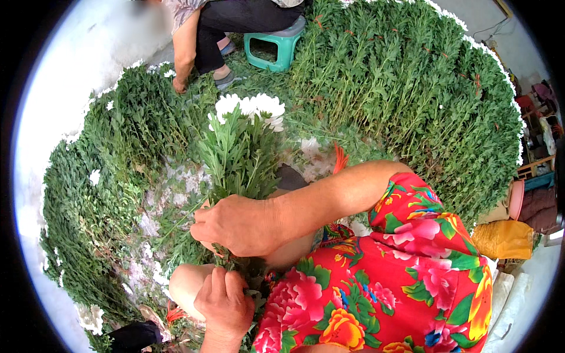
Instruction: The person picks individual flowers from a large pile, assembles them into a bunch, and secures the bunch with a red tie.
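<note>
A bunch of white chrysanthemums with long leafy green stems stands upright in front of me, heads at the top. My right hand is closed round its stems midway down, with the arm reaching across from the right. Below it, my left hand grips the lower end of the same stems near my bare knee. The stem ends are mostly hidden by my hands. Orange-red ties show just right of the bunch, behind my right forearm.
Banks of cut chrysanthemums curve around me on both sides. A person at the top reaches down beside a teal stool. Leaf litter and petals cover the floor. A yellow sack and assorted items stand at the right edge.
</note>
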{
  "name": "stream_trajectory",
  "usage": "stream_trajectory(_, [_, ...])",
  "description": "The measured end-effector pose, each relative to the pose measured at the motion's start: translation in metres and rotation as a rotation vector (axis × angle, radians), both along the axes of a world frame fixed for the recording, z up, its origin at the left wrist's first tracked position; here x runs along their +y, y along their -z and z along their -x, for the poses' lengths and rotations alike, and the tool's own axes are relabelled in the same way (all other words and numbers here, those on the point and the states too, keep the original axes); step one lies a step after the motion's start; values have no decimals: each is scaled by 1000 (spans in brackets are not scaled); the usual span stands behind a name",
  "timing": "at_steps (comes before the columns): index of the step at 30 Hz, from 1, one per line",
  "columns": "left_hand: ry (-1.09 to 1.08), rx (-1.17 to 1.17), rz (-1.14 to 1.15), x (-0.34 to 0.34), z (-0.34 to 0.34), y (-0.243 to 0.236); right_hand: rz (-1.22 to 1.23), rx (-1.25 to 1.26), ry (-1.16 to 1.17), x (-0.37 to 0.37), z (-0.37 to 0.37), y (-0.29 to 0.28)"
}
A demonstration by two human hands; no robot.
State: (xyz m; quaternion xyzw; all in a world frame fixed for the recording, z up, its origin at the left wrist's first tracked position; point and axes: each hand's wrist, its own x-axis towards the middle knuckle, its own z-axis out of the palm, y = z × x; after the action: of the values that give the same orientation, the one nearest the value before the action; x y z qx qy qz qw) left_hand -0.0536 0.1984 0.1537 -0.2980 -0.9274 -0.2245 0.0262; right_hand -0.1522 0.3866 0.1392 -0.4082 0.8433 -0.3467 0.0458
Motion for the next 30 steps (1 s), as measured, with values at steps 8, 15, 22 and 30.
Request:
stream_trajectory(8, [-83, -115, -35, -1, 4, -35, 342, -18, 25, 15, 3, 13])
stream_trajectory(15, [-324, -829, -545, -8, -4, 10, 477, -534, -158, 50, -61, 1])
stream_trajectory(22, [-17, -436, -547, 57, 91, -63, 549, -642, -127, 39, -85, 16])
stream_trajectory(30, [345, -227, -802, 169, 143, -122, 975, -215, 797, 124, -46, -64])
